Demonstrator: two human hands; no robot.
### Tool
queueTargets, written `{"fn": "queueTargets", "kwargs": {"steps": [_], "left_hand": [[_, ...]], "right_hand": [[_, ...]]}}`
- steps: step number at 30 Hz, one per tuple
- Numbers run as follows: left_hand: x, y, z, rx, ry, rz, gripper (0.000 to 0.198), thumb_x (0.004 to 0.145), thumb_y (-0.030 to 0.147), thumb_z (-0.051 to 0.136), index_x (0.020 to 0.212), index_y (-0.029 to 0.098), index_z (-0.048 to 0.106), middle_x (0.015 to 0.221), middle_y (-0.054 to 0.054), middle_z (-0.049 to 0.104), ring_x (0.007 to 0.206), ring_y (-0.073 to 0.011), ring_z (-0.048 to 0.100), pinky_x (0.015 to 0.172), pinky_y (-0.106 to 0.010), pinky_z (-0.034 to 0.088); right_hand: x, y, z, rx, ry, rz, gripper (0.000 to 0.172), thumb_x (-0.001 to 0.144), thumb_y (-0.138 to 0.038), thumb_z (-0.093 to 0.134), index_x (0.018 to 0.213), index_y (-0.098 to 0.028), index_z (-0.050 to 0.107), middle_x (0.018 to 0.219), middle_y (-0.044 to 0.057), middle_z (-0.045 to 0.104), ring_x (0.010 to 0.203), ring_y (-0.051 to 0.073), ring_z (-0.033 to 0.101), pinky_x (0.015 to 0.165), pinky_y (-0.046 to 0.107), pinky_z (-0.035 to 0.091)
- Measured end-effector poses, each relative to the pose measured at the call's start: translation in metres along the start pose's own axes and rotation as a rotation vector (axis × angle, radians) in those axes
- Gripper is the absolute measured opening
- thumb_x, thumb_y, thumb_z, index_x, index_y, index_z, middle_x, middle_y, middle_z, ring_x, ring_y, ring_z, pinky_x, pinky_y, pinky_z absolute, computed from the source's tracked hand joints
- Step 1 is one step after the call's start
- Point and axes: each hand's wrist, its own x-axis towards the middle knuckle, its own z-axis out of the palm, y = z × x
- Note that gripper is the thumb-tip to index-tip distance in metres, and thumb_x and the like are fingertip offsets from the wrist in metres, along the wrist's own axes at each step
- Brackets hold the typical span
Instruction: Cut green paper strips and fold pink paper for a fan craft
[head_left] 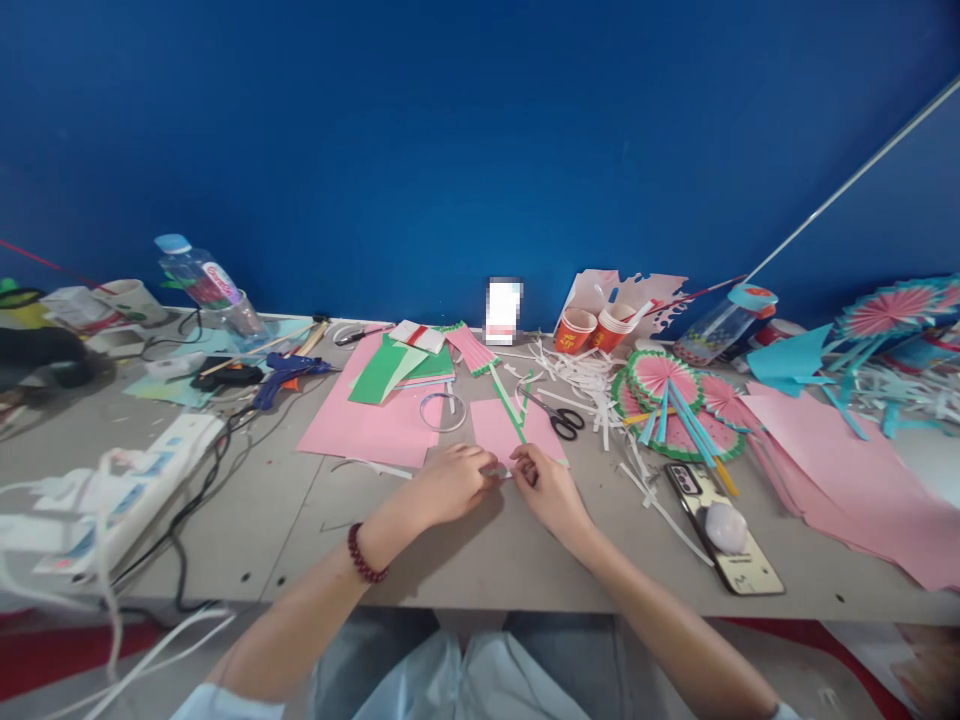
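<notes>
My left hand (459,482) and my right hand (551,492) are close together at the near edge of a small pink sheet (489,425). The fingers of both hands are curled in a pinch, with a thin pale edge between them that is too small to name. A narrow green strip (511,405) lies over the sheet and reaches down to my right fingertips. Its far end is near a pink pleated paper piece (474,350) with green edging. Black-handled scissors (566,422) lie just beyond my right hand. Left of the sheet is a roll of clear tape (442,411).
Green paper (386,370) rests on a large pink sheet (337,420). On the left are a blue glue gun (285,375) and a white power strip (142,490). Watermelon-patterned paper fans (667,385), a phone (750,560) and paper cups (576,330) stand or lie to the right.
</notes>
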Motion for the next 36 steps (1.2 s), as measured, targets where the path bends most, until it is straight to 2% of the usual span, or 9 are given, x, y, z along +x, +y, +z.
{"fn": "queueTargets", "kwargs": {"steps": [5, 10, 18, 24, 30, 36], "left_hand": [[-0.006, 0.020, -0.002, 0.115, -0.022, -0.044, 0.026, 0.090, 0.014, 0.041, 0.106, 0.017, 0.061, 0.106, -0.008, 0.058, 0.101, -0.0216, 0.052, 0.084, -0.034, 0.043], [-0.013, 0.049, 0.011, 0.235, -0.063, -0.150, 0.030, 0.082, 0.005, 0.045, 0.108, 0.008, 0.059, 0.108, -0.012, 0.057, 0.101, -0.0241, 0.051, 0.086, -0.036, 0.043], [-0.009, 0.085, 0.045, 0.227, 0.135, -0.463, 0.046, 0.079, 0.014, 0.049, 0.124, 0.007, 0.052, 0.116, -0.014, 0.057, 0.110, -0.0266, 0.049, 0.095, -0.041, 0.040], [-0.005, 0.092, 0.053, 0.181, 0.236, -0.553, 0.048, 0.083, 0.018, 0.046, 0.130, 0.008, 0.048, 0.114, -0.011, 0.059, 0.110, -0.0267, 0.048, 0.092, -0.042, 0.040], [-0.006, 0.090, 0.052, 0.177, 0.243, -0.562, 0.047, 0.083, 0.020, 0.047, 0.130, 0.011, 0.048, 0.113, -0.011, 0.059, 0.107, -0.0261, 0.049, 0.091, -0.042, 0.040], [-0.003, 0.091, 0.055, 0.198, 0.256, -0.561, 0.046, 0.080, 0.015, 0.049, 0.125, 0.009, 0.052, 0.112, -0.012, 0.059, 0.107, -0.0259, 0.051, 0.091, -0.042, 0.041]], "right_hand": [[-0.001, -0.002, -0.001, -0.050, 0.005, -0.028, 0.019, 0.077, -0.015, 0.046, 0.093, -0.019, 0.055, 0.069, 0.000, 0.062, 0.060, 0.016, 0.057, 0.057, 0.024, 0.039], [-0.001, -0.001, 0.000, -0.069, 0.015, -0.035, 0.020, 0.077, -0.014, 0.045, 0.093, -0.020, 0.055, 0.069, 0.000, 0.062, 0.059, 0.015, 0.056, 0.058, 0.024, 0.040], [-0.002, -0.002, 0.000, -0.115, 0.008, -0.034, 0.022, 0.078, -0.013, 0.047, 0.097, -0.020, 0.054, 0.073, 0.001, 0.063, 0.064, 0.016, 0.059, 0.063, 0.025, 0.043], [-0.002, -0.002, -0.001, -0.129, -0.007, -0.044, 0.023, 0.079, -0.011, 0.046, 0.098, -0.020, 0.054, 0.075, 0.002, 0.064, 0.068, 0.017, 0.060, 0.066, 0.026, 0.044], [-0.003, -0.002, 0.001, -0.147, -0.005, -0.065, 0.023, 0.080, -0.008, 0.043, 0.096, -0.019, 0.054, 0.075, 0.003, 0.062, 0.073, 0.018, 0.059, 0.068, 0.027, 0.043], [-0.005, -0.004, 0.005, -0.300, 0.022, -0.104, 0.023, 0.082, -0.008, 0.040, 0.098, -0.019, 0.053, 0.085, 0.005, 0.062, 0.082, 0.021, 0.057, 0.071, 0.029, 0.042]]}}
